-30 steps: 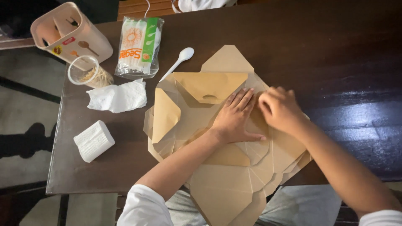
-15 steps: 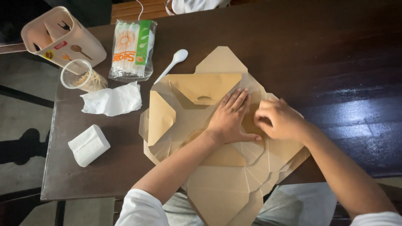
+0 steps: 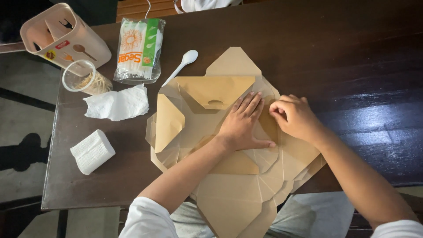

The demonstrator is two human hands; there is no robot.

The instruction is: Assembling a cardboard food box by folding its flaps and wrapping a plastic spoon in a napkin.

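1. The unfolded brown cardboard box (image 3: pixel 229 176) overhangs the desk (image 3: pixel 352 57) near edge, partly cut off.
2. Left hand (image 3: pixel 242 123) presses flat, fingers spread; right hand (image 3: pixel 295 117) seemingly pinches a flap.
3. One white spoon (image 3: pixel 181 65), two tissue wads.

Left hand (image 3: pixel 243 125) flat, palm down, fingers spread and pointing up-right, forearm angled in from lower left. Right hand (image 3: pixel 294 117) curled, fingertips pinched together, just beside left.

A: Setting? An eatery or home dining spot, it seems.
B: Evidence: dark wooden table (image 3: pixel 352 53), cutlery caddy (image 3: pixel 61 35), toothpick cup (image 3: pixel 81 78), packet of wrapped straws (image 3: pixel 139 50), plastic spoon (image 3: pixel 180 66), napkins (image 3: pixel 116 102), flat takeaway boxes (image 3: pixel 229 207).
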